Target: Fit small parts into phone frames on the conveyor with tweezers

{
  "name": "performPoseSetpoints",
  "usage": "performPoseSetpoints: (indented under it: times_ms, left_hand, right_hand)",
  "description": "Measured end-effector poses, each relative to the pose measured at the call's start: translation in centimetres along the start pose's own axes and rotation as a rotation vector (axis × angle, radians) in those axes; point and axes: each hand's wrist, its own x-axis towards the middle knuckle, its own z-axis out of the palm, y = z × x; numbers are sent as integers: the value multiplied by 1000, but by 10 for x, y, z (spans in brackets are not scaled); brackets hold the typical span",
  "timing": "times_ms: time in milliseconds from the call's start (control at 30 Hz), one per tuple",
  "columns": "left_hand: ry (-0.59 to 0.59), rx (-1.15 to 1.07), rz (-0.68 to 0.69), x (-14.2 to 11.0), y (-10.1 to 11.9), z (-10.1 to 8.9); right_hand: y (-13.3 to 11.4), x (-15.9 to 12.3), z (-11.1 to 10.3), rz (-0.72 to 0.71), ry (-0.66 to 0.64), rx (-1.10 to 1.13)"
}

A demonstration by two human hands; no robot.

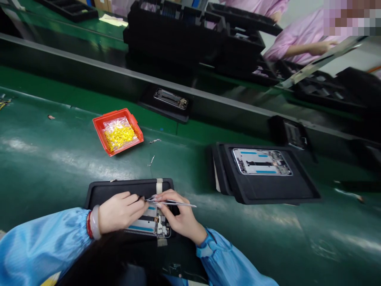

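An opened phone frame [149,224] with blue strips and a circuit board lies in a black tray [119,188] in front of me. My right hand [178,214] grips a pair of tweezers [178,203], whose tips point left towards my other hand. Over the phone's upper left part, my left hand [123,212] has its fingers pinched together by the tweezer tips. A small dark thing shows at those fingers, too small to name. My hands cover part of the phone frame.
Beyond the tray stands a red bin [137,131] of small yellow pieces [119,137]. At right, stacked black trays [276,188] carry another phone frame [258,162]. A further phone frame [171,98] lies by the metal rail [208,90]. People in pink sleeves [294,33] are across the line.
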Motion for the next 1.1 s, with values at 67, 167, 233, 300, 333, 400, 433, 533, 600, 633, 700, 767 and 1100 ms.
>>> performPoseSetpoints:
  times_ms: [67, 167, 233, 300, 333, 400, 433, 533, 600, 633, 700, 767, 1100]
  left_hand:
    - [-2, 2, -3, -1, 0, 1]
    - [-6, 5, -6, -1, 0, 2]
    - [-8, 11, -14, -1, 0, 2]
    - [-9, 19, -20, -1, 0, 4]
    - [-7, 25, -22, -1, 0, 5]
    - [-7, 41, -20, -2, 0, 7]
    - [-7, 50, -17, -2, 0, 8]
    - [42, 53, -44, -1, -1, 10]
    - [102, 13, -97, 1, -2, 10]
    - [122, -21, -129, 1, -3, 10]
    - [139, -85, -174, 3, -4, 9]
    - [151, -116, -176, 3, -5, 10]
    - [161, -75, -130, 1, -5, 12]
  right_hand:
    - [1, 1, 0, -18, 16, -18]
    - [1, 1, 1, -51, 29, -42]
    - [2, 0, 2, -81, 38, -52]
    - [2, -2, 4, -113, 57, -63]
    - [2, -2, 5, -127, 63, -74]
    - [3, -4, 6, -148, 64, -100]
    - [3, -4, 6, -145, 61, -110]
    - [2, -4, 4, -70, 68, -101]
    - [2, -4, 2, 2, 118, -63]
    - [2, -4, 1, 27, 155, -46]
    - [2, -5, 0, 49, 222, -34]
    - [2, -7, 0, 38, 251, -48]
    - [3, -10, 10, -70, 221, -118]
